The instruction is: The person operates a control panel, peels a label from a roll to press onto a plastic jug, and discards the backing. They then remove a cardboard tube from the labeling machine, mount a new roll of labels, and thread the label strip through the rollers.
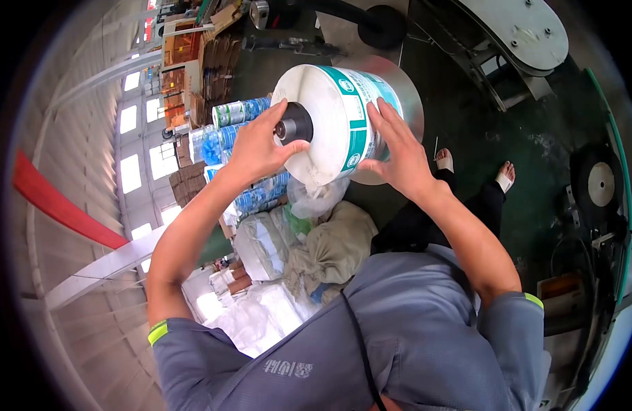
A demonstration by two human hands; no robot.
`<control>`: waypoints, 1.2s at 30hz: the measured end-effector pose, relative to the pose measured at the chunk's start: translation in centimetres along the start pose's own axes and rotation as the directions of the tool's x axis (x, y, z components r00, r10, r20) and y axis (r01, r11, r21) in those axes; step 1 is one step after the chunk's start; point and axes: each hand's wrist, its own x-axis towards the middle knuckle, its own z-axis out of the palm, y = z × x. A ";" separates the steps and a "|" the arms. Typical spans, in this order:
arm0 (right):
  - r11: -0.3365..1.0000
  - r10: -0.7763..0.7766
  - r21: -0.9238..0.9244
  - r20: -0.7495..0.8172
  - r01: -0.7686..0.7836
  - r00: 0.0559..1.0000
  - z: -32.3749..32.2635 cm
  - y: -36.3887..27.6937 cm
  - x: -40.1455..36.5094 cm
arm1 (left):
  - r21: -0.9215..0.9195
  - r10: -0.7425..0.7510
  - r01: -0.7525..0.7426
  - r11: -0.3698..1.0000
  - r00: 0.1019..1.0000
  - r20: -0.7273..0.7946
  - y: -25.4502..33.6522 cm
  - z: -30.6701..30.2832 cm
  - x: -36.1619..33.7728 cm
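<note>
A large roll of printed film [360,120], white with teal bands, sits sideways in front of me on a spindle. Its white end face points left, and a black collar [301,123] with a metal centre sticks out of the core. My left hand [262,142] is curved around this collar, thumb below and fingers above. On the printed side of the roll rests my right hand [403,156], fingers stretched out and thumb apart. Behind the roll is a round, clear-looking disc [413,103]. The far side of the roll is hidden.
Below the roll lie stuffed sacks [340,243] and clear plastic bags [261,312]. Several blue-printed rolls [237,113] are stacked at left, near flattened cardboard [216,65]. Machine parts with a pale plate [525,31] and a black wheel [597,183] stand at right.
</note>
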 end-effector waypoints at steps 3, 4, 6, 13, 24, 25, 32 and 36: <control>1.000 -0.004 -0.010 -0.023 0.004 1.000 0.4 0.0 -0.4 | -0.102 -0.154 0.158 0.982 0.987 0.048 1.3 -0.4 0.2; 1.000 -0.009 -0.010 -0.024 0.009 1.000 0.6 -0.2 -0.6 | -0.102 -0.155 0.159 0.982 0.987 0.043 0.8 -0.1 0.1; 0.999 0.023 -0.036 -0.041 -0.025 0.999 0.9 -0.5 -0.8 | 0.033 0.081 -0.079 0.996 0.993 -0.087 -0.9 0.9 0.1; 0.994 -0.043 -0.106 -0.132 0.029 0.990 3.4 -4.8 -1.8 | 0.055 0.345 -0.340 0.939 0.923 -0.170 -2.4 1.3 -0.9; 0.995 -0.005 -0.099 -0.134 -0.009 0.991 5.8 -4.7 -1.3 | 0.100 0.496 -0.498 0.862 0.783 -0.375 -6.2 0.0 -1.0; 0.996 0.013 -0.086 -0.136 -0.025 0.991 6.0 -4.8 -1.5 | 0.037 0.449 -0.454 0.890 0.861 -0.238 -5.4 -1.1 -1.4; 0.990 -0.019 -0.138 -0.181 -0.006 0.983 6.3 -4.8 -1.7 | 0.104 0.522 -0.517 0.850 0.797 -0.303 -6.3 2.8 0.7; 0.980 -0.094 -0.191 -0.213 0.053 0.973 6.1 -4.3 -1.5 | 0.156 0.521 -0.498 0.853 0.822 -0.231 -5.8 2.0 0.7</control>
